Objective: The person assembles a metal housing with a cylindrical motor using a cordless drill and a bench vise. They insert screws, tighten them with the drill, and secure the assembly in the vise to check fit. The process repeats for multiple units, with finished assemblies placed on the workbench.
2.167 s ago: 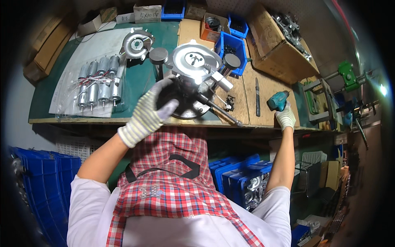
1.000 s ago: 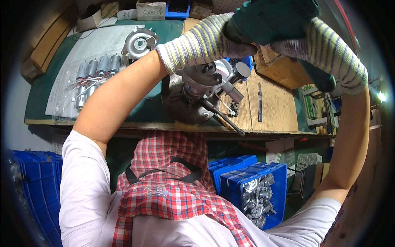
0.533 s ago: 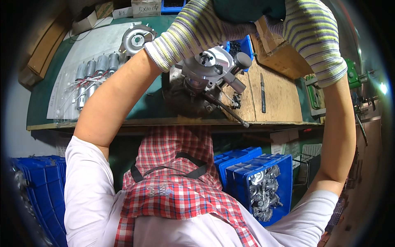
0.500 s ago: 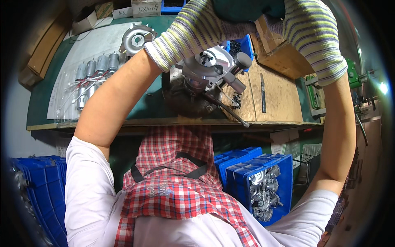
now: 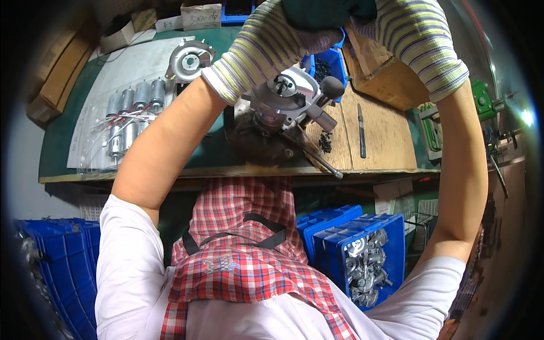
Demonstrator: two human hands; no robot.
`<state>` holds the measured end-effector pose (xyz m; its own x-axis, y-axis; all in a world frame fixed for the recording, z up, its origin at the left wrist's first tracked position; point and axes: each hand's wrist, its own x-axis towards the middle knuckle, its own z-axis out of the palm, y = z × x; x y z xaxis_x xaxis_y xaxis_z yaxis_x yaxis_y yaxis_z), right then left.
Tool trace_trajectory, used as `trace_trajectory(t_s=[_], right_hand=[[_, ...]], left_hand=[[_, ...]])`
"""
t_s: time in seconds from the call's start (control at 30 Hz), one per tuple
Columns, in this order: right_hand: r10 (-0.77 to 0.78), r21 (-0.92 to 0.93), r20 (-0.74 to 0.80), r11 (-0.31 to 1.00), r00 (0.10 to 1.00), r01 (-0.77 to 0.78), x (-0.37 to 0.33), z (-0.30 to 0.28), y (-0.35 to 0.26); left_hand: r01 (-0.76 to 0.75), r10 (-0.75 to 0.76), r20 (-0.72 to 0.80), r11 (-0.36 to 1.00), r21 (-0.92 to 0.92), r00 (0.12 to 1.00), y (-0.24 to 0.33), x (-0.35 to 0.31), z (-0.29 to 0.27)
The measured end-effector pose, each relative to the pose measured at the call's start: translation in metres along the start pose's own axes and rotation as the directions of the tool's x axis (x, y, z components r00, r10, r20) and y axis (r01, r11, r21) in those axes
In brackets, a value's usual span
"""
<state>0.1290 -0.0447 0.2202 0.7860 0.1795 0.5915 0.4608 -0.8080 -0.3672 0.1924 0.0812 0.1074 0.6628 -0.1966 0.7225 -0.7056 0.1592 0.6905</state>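
Note:
My left hand [image 5: 277,42] and my right hand [image 5: 411,39] are raised close to the top edge of the view, in striped knit gloves with dark green coated fingers. The fingers come together there, partly cut off, so whether they hold anything is hidden. Below them, on the bench, a metal clamping fixture [image 5: 323,119] with a round-ended lever carries a silver round housing [image 5: 283,90]. Left of my left glove lies another round metal housing [image 5: 191,59]. Several small cylindrical motors [image 5: 140,95] with red and white wires lie beside my left forearm.
A knife [image 5: 361,133] and black screws [image 5: 324,143] lie on a wooden board [image 5: 391,136]. Behind are a blue bin [image 5: 334,65] of black parts and a cardboard box [image 5: 379,73]. Blue crates [image 5: 357,226] with metal assemblies stand below the bench; green machinery [image 5: 481,99] is at right.
My right hand has shifted left and slightly up, and my left forearm a little to the right. Both hands stay raised at the top edge; the bench things look unchanged.

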Motion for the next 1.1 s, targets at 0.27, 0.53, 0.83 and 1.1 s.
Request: trace_trajectory(t_s=[0.27,0.53,0.83,1.1], right_hand=[[0.088,0.064,0.146,0.993,0.985,-0.098,0.007,-0.004,-0.010],[-0.339,-0.073,0.031,0.937,0.940,0.340,0.032,0.010,0.039],[-0.544,-0.240,-0.086,0.825,0.835,0.512,0.033,-0.009,0.066],[-0.711,-0.246,-0.195,0.702,0.676,0.668,0.026,0.017,0.083]], left_hand=[[-0.025,0.029,0.044,0.995,-0.099,0.999,0.004,-0.005,-0.005],[-0.048,0.164,-0.236,0.900,0.433,0.958,-0.008,0.002,0.023],[-0.190,0.226,-0.150,0.957,0.220,0.963,0.027,0.022,0.030],[-0.532,0.516,0.426,0.068,0.844,0.743,-0.012,0.015,0.023]])
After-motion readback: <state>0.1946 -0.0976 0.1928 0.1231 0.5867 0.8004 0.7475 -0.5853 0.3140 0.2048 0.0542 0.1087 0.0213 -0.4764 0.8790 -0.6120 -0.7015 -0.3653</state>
